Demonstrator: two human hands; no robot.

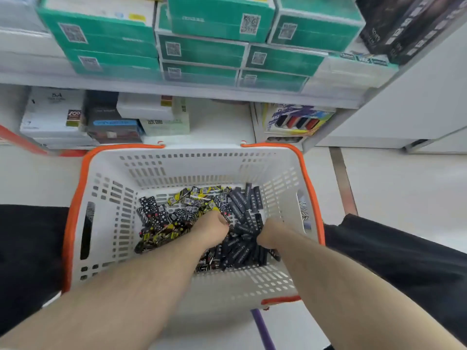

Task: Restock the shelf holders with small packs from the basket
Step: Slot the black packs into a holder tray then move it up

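A white basket with an orange rim stands on the floor below me. Its bottom is covered with several small packs: yellow-and-black ones, black ones with stars and plain black ones with white print. Both my hands are down inside it. My left hand is curled into the pile at the middle, fingers buried among the packs. My right hand is curled round several plain black packs on the right side. The fingertips of both hands are hidden.
A white shelf unit rises just behind the basket. Green boxes are stacked on its upper board, and white and dark boxes sit below. My dark-clothed knees flank the basket. A purple strap lies on the floor near me.
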